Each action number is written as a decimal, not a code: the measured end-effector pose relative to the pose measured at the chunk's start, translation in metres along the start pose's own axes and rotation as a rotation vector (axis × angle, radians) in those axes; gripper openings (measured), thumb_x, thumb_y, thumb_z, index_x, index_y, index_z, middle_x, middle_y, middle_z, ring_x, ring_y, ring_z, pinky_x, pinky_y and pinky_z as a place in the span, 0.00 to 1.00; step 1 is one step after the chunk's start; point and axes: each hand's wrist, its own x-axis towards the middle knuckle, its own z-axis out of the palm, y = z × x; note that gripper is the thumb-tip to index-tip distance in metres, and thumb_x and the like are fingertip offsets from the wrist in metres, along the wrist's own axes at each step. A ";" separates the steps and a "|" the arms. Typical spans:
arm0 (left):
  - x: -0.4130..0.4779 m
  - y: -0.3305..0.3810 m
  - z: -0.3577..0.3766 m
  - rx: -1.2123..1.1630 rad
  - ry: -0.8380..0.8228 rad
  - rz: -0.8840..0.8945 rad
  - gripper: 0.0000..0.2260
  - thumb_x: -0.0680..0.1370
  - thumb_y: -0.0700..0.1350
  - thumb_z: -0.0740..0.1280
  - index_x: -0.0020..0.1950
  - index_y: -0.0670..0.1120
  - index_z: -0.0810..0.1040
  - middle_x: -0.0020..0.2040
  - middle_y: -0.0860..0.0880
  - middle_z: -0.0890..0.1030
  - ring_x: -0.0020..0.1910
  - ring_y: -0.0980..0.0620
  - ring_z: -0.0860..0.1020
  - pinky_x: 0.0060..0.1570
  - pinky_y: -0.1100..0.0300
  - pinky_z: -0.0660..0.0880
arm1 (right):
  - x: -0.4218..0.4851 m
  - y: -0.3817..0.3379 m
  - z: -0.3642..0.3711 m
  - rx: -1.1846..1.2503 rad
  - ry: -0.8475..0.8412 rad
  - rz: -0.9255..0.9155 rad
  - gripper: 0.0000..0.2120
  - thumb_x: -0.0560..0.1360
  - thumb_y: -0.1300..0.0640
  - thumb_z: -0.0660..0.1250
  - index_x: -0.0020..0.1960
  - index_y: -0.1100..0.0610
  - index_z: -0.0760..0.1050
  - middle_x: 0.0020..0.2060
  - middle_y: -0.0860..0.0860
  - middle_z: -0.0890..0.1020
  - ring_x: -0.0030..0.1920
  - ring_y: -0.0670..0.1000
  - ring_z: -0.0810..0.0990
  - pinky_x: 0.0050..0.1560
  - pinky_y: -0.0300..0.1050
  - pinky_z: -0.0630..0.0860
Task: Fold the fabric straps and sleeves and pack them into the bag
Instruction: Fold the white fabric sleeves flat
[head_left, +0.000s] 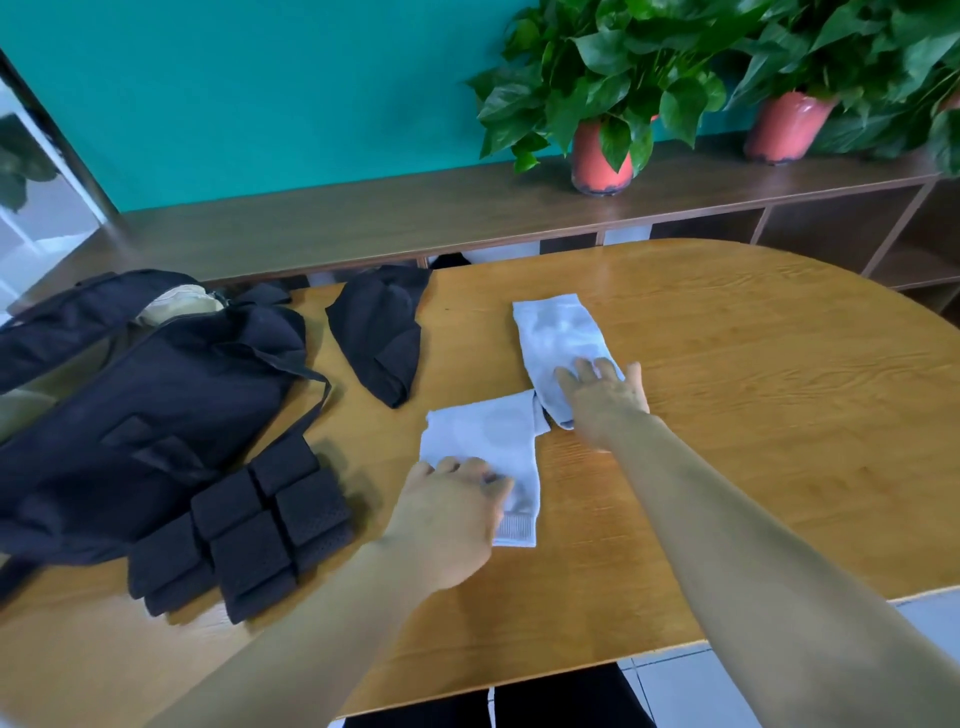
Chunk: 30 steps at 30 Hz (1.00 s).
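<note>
Two pale blue fabric sleeves lie on the wooden table (753, 389). My right hand (605, 397) rests flat on the near end of the far sleeve (556, 338), fingers straight. My left hand (452, 512) lies on the near sleeve (488, 441), fingers bent over the cloth near its ribbed cuff. A black sleeve (382, 338) lies crumpled to the left of them. At the far left sits a dark navy bag (156, 405), open at the top with something beige inside. Black padded straps (244, 530) lie folded in front of the bag.
The table's curved edge runs along the right and front. Behind it a low brown shelf (363, 218) stands against a teal wall, with two potted plants (602, 156) (784, 127) in red pots on it. Bare tabletop lies right of my right arm.
</note>
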 end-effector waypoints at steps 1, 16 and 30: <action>-0.001 -0.002 -0.004 -0.036 0.034 0.017 0.09 0.80 0.47 0.55 0.58 0.55 0.70 0.58 0.55 0.74 0.56 0.51 0.72 0.55 0.55 0.62 | -0.003 0.001 0.000 0.000 -0.009 0.000 0.33 0.76 0.54 0.63 0.75 0.50 0.49 0.73 0.53 0.56 0.73 0.55 0.53 0.66 0.59 0.56; 0.048 -0.052 -0.011 -0.328 0.031 -0.432 0.09 0.79 0.48 0.60 0.39 0.49 0.67 0.37 0.52 0.72 0.44 0.49 0.73 0.51 0.53 0.61 | -0.038 -0.037 -0.014 0.498 0.272 0.137 0.13 0.78 0.52 0.56 0.40 0.53 0.76 0.37 0.49 0.78 0.51 0.53 0.72 0.46 0.47 0.60; 0.026 -0.038 -0.031 -0.857 0.322 -0.523 0.22 0.80 0.46 0.61 0.74 0.46 0.63 0.56 0.45 0.77 0.51 0.47 0.77 0.43 0.59 0.71 | -0.052 -0.044 -0.042 1.198 0.098 0.203 0.09 0.74 0.59 0.60 0.35 0.53 0.67 0.30 0.48 0.72 0.30 0.49 0.70 0.30 0.39 0.65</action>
